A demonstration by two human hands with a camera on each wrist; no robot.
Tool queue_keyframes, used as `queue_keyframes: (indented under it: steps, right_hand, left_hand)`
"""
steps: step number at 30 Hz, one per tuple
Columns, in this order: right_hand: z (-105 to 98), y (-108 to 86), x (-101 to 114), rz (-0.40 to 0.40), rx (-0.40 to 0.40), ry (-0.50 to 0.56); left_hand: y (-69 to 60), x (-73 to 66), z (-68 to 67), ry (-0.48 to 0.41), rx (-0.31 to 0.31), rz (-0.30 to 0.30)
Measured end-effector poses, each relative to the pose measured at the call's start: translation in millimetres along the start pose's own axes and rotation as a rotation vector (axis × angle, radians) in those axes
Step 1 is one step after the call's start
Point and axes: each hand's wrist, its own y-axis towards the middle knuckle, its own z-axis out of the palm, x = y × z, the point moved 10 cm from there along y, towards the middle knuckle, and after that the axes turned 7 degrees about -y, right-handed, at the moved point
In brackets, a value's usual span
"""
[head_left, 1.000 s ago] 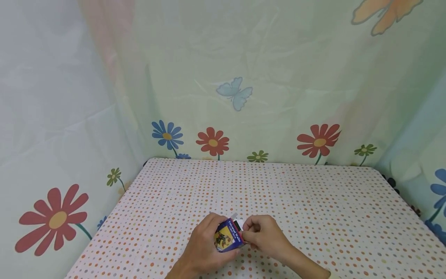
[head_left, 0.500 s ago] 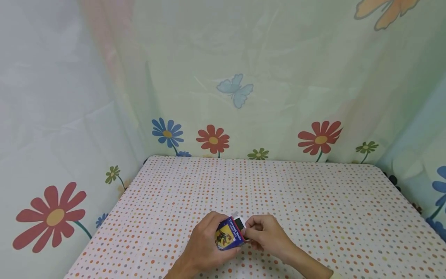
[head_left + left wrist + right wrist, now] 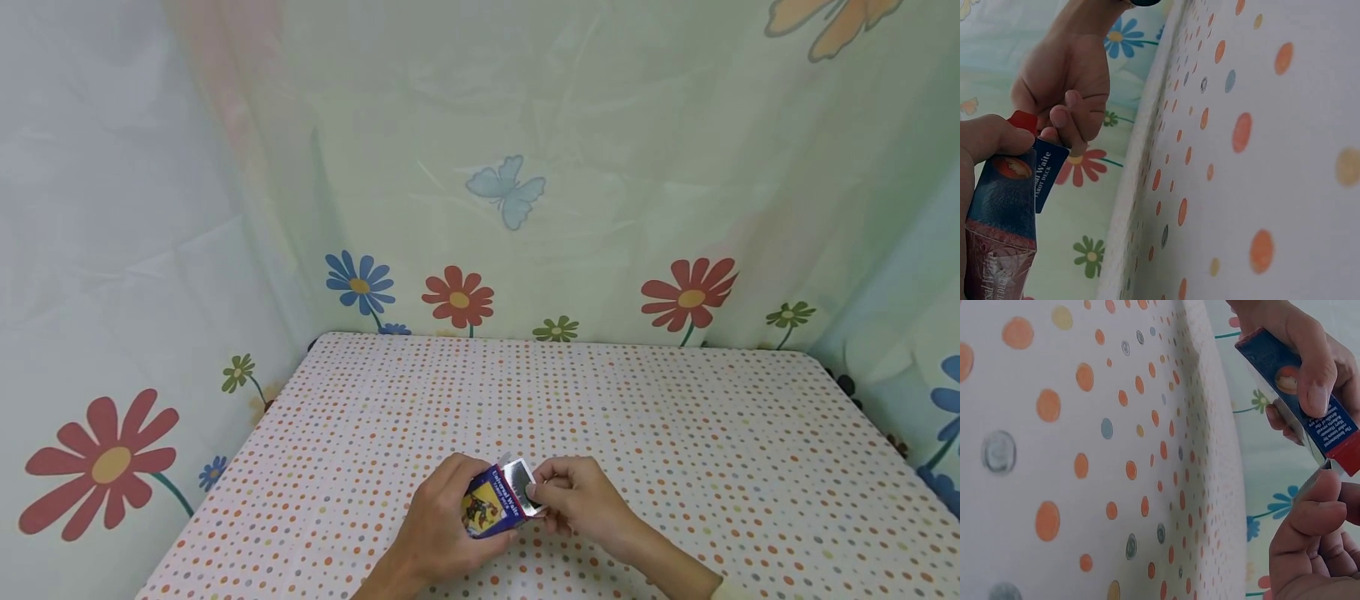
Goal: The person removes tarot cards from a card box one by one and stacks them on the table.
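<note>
A blue tarot deck box (image 3: 486,507), printed "Universal Waite" with a yellow picture, is gripped in my left hand (image 3: 438,523), tilted above the table. From its opened end sticks a card (image 3: 517,477) with a white border and a dark, shiny middle. My right hand (image 3: 585,502) pinches the outer edge of this card between thumb and fingers. In the left wrist view, a blue printed face (image 3: 1051,169) with the deck's title shows beside the box. A red end part of the box (image 3: 1346,453) is seen in the right wrist view. The rest of the contents is hidden.
The table (image 3: 637,417) wears a white cloth with coloured dots. Behind it and at both sides hang pale curtains (image 3: 600,150) printed with flowers and butterflies. Both hands are over the table's near part.
The card has slid further out of the box, up and to the right, with my right hand drawing slightly away. My left hand and the box have hardly moved.
</note>
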Motion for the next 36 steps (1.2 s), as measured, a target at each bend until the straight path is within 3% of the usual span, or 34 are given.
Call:
queue_keyframes:
  steps: [14, 36]
  right_hand:
    - [-11, 2.6, -3, 0.027, 0.004, 0.032]
    - [-33, 3.4, -16, 0.092, -0.109, -0.026]
  left_hand:
    - [0.5, -4.3, -3.6, -0.017, -0.027, 0.025]
    - [1.1, -5.9, -5.1, -0.013, -0.027, 0.004]
